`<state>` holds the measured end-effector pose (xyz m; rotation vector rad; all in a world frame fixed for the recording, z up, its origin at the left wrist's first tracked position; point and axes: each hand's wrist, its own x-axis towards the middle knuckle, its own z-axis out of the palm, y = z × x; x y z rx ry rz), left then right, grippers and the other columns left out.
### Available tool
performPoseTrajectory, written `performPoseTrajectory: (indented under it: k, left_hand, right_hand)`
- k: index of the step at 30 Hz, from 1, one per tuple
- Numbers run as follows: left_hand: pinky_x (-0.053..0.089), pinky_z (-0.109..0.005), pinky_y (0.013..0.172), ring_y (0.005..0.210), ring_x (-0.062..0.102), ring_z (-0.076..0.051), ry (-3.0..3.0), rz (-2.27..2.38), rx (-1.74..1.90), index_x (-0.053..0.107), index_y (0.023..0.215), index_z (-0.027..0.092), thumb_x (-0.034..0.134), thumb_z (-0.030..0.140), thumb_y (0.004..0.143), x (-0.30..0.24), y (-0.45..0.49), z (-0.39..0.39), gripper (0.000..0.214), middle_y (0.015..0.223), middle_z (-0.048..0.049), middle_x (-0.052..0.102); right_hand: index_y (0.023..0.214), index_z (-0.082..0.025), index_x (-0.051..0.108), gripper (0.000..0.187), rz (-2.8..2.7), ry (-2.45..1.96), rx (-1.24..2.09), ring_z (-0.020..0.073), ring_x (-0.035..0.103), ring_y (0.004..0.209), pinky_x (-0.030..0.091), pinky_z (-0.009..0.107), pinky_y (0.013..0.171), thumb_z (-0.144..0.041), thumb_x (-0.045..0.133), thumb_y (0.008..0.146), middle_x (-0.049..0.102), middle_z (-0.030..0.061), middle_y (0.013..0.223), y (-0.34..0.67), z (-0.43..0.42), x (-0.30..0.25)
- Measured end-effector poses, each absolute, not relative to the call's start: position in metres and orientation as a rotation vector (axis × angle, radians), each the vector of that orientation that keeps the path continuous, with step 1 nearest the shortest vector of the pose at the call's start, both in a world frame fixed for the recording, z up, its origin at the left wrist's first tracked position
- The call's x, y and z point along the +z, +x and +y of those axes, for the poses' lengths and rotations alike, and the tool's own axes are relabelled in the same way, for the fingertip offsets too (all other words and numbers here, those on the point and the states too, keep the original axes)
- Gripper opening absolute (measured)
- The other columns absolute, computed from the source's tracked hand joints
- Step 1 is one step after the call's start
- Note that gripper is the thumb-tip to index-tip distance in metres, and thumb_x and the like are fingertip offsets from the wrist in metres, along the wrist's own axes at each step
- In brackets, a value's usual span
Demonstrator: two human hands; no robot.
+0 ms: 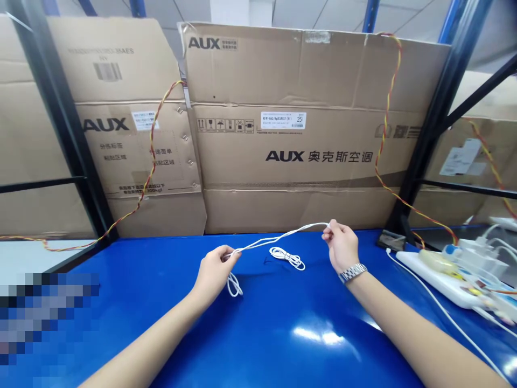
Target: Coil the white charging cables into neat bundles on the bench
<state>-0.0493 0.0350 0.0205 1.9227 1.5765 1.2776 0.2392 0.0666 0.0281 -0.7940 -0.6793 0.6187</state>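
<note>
My left hand (pixel 214 272) grips a thin white cable (pixel 278 237), and a small loop of it (pixel 233 285) droops onto the table below that hand. My right hand (pixel 341 247) pinches the same cable between its fingertips, holding a stretch of it taut across to the left hand. A bundled white cable coil (pixel 286 258) lies on the table between my hands, just under the stretched length. A metal link watch (pixel 353 273) sits on my right wrist.
The glossy blue workbench (pixel 283 345) has a white power strip (pixel 436 277) with plugs and wires at right. Large AUX cardboard boxes (pixel 315 118) stand behind dark shelf uprights, with red-yellow twisted wire (pixel 385 134) along them. A pixelated patch covers the lower left.
</note>
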Motion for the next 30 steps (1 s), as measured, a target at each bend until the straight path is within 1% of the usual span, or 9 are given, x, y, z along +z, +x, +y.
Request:
performPoseTrajectory:
  k: [3, 7, 9, 11, 15, 17, 20, 22, 30]
  left_hand:
    - [0.033, -0.022, 0.050, 0.055, 0.051, -0.015, 1.913, 1.624, 1.285, 0.060, 0.070, 0.019, 0.050, 0.042, 0.070, 0.020, -0.051, 0.036, 0.025, 0.057, 0.0014, 0.054]
    - [0.036, -0.022, 0.050, 0.056, 0.055, -0.016, 1.922, 1.691, 1.242, 0.057, 0.091, 0.018, 0.045, 0.038, 0.073, 0.020, -0.055, 0.039, 0.030, 0.063, 0.0004, 0.056]
    - [0.036, -0.023, 0.049, 0.054, 0.056, -0.016, 1.966, 1.726, 1.156, 0.059, 0.086, 0.019, 0.044, 0.039, 0.074, 0.019, -0.056, 0.041, 0.028, 0.062, -0.0001, 0.058]
    - [0.037, -0.025, 0.052, 0.054, 0.056, -0.017, 2.040, 1.767, 1.039, 0.060, 0.072, 0.020, 0.045, 0.039, 0.073, 0.019, -0.058, 0.043, 0.025, 0.059, -0.0005, 0.059]
    - [0.038, -0.031, 0.071, 0.060, 0.058, -0.020, 2.214, 1.836, 0.815, 0.059, 0.059, 0.020, 0.045, 0.033, 0.076, 0.020, -0.060, 0.044, 0.025, 0.051, -0.0016, 0.058]
    - [0.038, -0.032, 0.072, 0.061, 0.059, -0.020, 2.261, 1.870, 0.705, 0.059, 0.060, 0.019, 0.043, 0.031, 0.078, 0.022, -0.061, 0.044, 0.026, 0.052, -0.0037, 0.060]
    - [0.040, -0.028, 0.062, 0.063, 0.060, -0.020, 2.295, 1.933, 0.560, 0.060, 0.064, 0.018, 0.040, 0.025, 0.079, 0.024, -0.061, 0.044, 0.026, 0.063, -0.0082, 0.065]
    - [0.040, -0.028, 0.060, 0.067, 0.061, -0.021, 2.319, 1.976, 0.489, 0.061, 0.067, 0.017, 0.039, 0.021, 0.078, 0.025, -0.061, 0.043, 0.025, 0.071, -0.0100, 0.066]
    - [0.043, -0.037, 0.060, 0.074, 0.061, -0.031, 2.332, 2.108, 0.303, 0.062, 0.082, 0.018, 0.039, 0.016, 0.076, 0.024, -0.066, 0.040, 0.023, 0.080, -0.0150, 0.065]
  right_hand:
    - [0.068, -0.015, 0.050, 0.025, -0.637, -0.792, 0.596, 0.0058, 0.046, 0.043, 0.040, 0.019, 0.043, -0.035, 0.065, 0.065, 0.052, -0.0047, 0.052, 0.242, 0.067, 0.029]
    - [0.067, -0.015, 0.050, 0.023, -0.589, -0.800, 0.558, 0.0059, 0.045, 0.042, 0.040, 0.019, 0.042, -0.033, 0.063, 0.068, 0.052, -0.0044, 0.051, 0.245, 0.068, 0.031]
    - [0.067, -0.015, 0.050, 0.021, -0.569, -0.811, 0.543, 0.0059, 0.045, 0.042, 0.040, 0.019, 0.042, -0.032, 0.062, 0.069, 0.052, -0.0042, 0.051, 0.248, 0.070, 0.031]
    - [0.066, -0.015, 0.050, 0.020, -0.549, -0.827, 0.525, 0.0061, 0.045, 0.042, 0.041, 0.020, 0.043, -0.031, 0.061, 0.071, 0.052, -0.0043, 0.050, 0.253, 0.073, 0.031]
    - [0.065, -0.015, 0.049, 0.021, -0.498, -0.887, 0.485, 0.0064, 0.045, 0.041, 0.042, 0.022, 0.045, -0.031, 0.057, 0.076, 0.051, -0.0043, 0.051, 0.268, 0.082, 0.028]
    - [0.070, -0.012, 0.052, 0.020, -0.471, -0.930, 0.479, 0.0075, 0.049, 0.047, 0.045, 0.023, 0.050, -0.030, 0.054, 0.080, 0.054, -0.0018, 0.059, 0.275, 0.086, 0.026]
    - [0.096, -0.012, 0.055, 0.022, -0.452, -0.984, 0.497, 0.0131, 0.057, 0.072, 0.049, 0.030, 0.064, -0.029, 0.049, 0.084, 0.059, 0.0046, 0.089, 0.282, 0.092, 0.022]
    - [0.107, -0.014, 0.051, 0.027, -0.449, -1.004, 0.508, 0.0167, 0.057, 0.086, 0.049, 0.036, 0.072, -0.029, 0.048, 0.085, 0.055, 0.0064, 0.104, 0.284, 0.095, 0.020]
    - [0.109, -0.015, 0.050, 0.028, -0.473, -1.011, 0.461, 0.0182, 0.056, 0.090, 0.048, 0.038, 0.075, -0.030, 0.048, 0.085, 0.054, 0.0074, 0.108, 0.294, 0.100, 0.015]
